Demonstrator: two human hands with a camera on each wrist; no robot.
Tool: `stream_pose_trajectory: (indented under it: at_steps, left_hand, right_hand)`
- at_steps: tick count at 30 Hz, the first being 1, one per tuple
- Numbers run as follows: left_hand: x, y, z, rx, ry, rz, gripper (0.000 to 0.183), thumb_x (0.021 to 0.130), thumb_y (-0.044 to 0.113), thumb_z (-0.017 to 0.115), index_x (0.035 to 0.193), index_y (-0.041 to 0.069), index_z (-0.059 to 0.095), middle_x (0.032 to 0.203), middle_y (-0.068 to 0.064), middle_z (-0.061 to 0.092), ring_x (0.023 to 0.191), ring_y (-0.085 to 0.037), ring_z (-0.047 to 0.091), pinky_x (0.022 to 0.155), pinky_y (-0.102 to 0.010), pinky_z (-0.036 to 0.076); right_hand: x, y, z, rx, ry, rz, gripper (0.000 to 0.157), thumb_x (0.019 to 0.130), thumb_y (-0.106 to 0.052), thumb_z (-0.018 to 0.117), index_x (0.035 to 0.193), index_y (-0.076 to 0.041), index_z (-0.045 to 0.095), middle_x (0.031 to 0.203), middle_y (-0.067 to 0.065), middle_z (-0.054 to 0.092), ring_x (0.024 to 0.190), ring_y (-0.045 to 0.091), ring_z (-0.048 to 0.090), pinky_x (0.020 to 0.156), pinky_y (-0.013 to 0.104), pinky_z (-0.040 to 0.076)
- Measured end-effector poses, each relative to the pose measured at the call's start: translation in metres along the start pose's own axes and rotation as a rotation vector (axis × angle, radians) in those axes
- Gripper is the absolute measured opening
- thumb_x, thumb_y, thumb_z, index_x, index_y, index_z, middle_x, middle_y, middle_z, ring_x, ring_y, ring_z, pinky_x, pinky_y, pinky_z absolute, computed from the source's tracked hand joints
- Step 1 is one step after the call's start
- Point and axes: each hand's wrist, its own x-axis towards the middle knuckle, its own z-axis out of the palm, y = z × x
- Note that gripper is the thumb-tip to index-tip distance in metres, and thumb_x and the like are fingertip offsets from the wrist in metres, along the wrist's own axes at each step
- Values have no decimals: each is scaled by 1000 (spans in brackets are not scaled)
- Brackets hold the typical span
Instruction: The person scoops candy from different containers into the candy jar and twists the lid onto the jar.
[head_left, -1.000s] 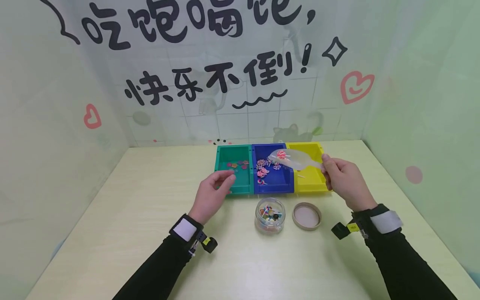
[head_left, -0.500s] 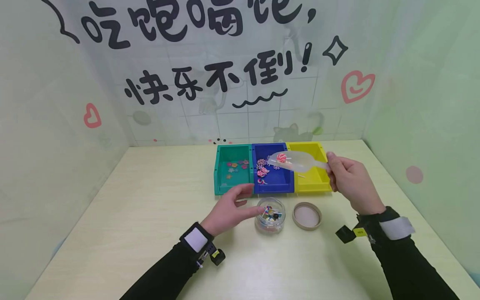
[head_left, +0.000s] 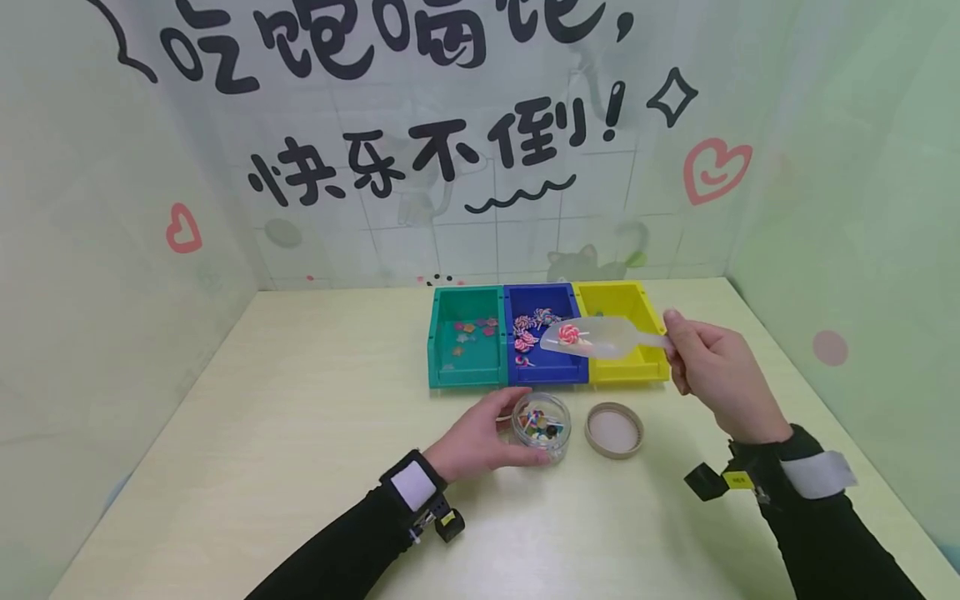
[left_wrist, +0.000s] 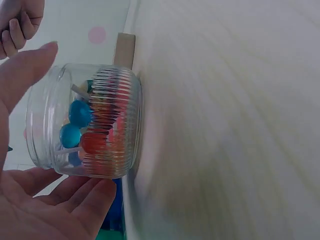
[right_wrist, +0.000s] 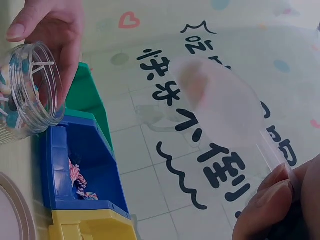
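My left hand (head_left: 491, 437) is around a clear glass jar (head_left: 551, 451) that stands uncapped on the table. Its thumb (left_wrist: 27, 70) is straight and just apart from the glass in the left wrist view, while the fingers lie along the opposite side. Inside the jar are small colourful candy-like pieces (left_wrist: 80, 114), some on sticks. My right hand (head_left: 720, 371) grips the handle of a translucent white scoop (head_left: 615, 337), held over the blue and yellow bins. A red-and-white swirl lollipop (head_left: 569, 334) lies in the scoop.
Behind the jar stand joined bins: a green bin (head_left: 468, 375) with small flower-like pieces, a blue bin (head_left: 551, 372) with swirl lollipops, and a yellow bin (head_left: 648, 367). A round lid (head_left: 614, 430) lies right of the jar. A printed curtain (head_left: 412, 242) hangs behind.
My left hand has moved from the green bin toward me and right, and is now around the jar. My right hand has drawn the scoop slightly toward me and right, with its lollipop.
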Motion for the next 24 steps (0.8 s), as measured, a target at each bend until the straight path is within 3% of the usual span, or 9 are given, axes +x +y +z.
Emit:
stream_pose_trajectory:
  at_steps: [5, 14, 24]
  left_hand:
    - [1, -1, 2, 20, 21, -12, 89, 89, 28, 95, 161, 6, 49, 157, -14, 58, 147, -37, 57, 125, -53, 47]
    - [1, -1, 2, 30, 23, -29, 87, 90, 28, 94, 161, 6, 49, 157, -14, 58, 147, -38, 56, 125, -53, 47]
    - [0, 2, 2, 34, 16, -43, 85, 90, 27, 94, 160, 7, 51, 154, -13, 60, 147, -38, 57, 125, -53, 48]
  right_hand:
    - [-4, -1, -2, -33, -11, 14, 53, 115, -53, 51, 88, -9, 62, 67, -3, 51, 63, 21, 53, 60, 32, 45]
    - [-8, 3, -3, -112, -46, 26, 53, 116, -50, 50, 86, -7, 60, 66, -1, 49, 63, 22, 53, 59, 32, 43]
    - [-15, 0, 0, -280, -84, 25, 57, 114, -56, 51, 90, -6, 66, 62, 0, 47, 58, 21, 48, 51, 33, 33]
